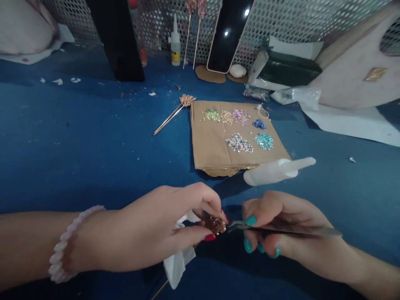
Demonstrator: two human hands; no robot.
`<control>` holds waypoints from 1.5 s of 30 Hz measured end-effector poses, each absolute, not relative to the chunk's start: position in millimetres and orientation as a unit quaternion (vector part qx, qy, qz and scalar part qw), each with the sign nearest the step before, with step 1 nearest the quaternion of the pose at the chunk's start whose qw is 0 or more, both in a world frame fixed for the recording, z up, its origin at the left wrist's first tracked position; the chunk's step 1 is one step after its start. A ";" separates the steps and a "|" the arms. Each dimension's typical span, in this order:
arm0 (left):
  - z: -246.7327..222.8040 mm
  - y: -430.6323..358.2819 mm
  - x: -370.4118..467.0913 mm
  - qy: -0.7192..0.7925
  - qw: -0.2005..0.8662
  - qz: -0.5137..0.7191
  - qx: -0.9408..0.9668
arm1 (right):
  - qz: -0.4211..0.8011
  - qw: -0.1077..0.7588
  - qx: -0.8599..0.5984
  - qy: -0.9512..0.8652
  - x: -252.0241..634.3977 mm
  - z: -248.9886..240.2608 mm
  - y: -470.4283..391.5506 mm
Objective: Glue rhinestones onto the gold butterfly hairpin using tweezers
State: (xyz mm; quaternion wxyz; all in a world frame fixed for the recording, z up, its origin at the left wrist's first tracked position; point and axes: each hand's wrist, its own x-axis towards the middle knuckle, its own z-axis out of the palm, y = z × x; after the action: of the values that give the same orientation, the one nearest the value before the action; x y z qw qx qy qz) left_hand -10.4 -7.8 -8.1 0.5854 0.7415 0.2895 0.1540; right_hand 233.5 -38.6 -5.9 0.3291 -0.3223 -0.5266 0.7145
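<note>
My left hand (150, 229), with a beaded bracelet at the wrist, pinches the rose-gold openwork head of a hairpin (216, 225). A crumpled white tissue (177, 266) is tucked under its fingers, and a thin gold stem shows below the tissue. Bent-tip tweezers (290, 230) are gripped in my right hand (287, 225); their tips are close to the hairpin head, and I cannot tell whether they touch it or carry anything. Beyond the hands, a cardboard piece (208, 141) bears several small piles of coloured chips, including teal chips (264, 141) and silvery chips (239, 143).
A white squeeze bottle (268, 173) lies against the cardboard's near edge. Another hairpin (170, 118) rests at its left corner. Farther back stand a glue bottle (175, 48), a phone (229, 35) and a black panel (120, 41). Other people's arms (353, 62) rest at both far sides.
</note>
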 end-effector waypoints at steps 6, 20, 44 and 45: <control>-8.2 -7.8 -11.3 0.280 0.577 0.152 0.752 | 0.730 0.319 -0.346 -0.496 231.0 -4.1 -39.7; -5.8 -10.1 -8.7 0.268 0.589 0.159 0.745 | 0.635 0.400 -0.376 -0.543 223.4 -3.4 -37.6; -9.2 -12.9 -8.7 0.264 0.591 0.166 0.744 | 0.655 0.403 -0.382 -0.512 221.0 -3.5 -35.6; -9.3 -12.9 -8.4 0.265 0.592 0.165 0.743 | 0.655 0.402 -0.383 -0.512 220.9 -3.3 -35.6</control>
State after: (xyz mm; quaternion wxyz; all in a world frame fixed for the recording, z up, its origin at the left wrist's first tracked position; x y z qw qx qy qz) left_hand -8.4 -12.9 -9.3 0.5916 0.7435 0.2646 0.1651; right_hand 220.9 -35.6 -3.3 0.4022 -0.3834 -0.5124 0.6548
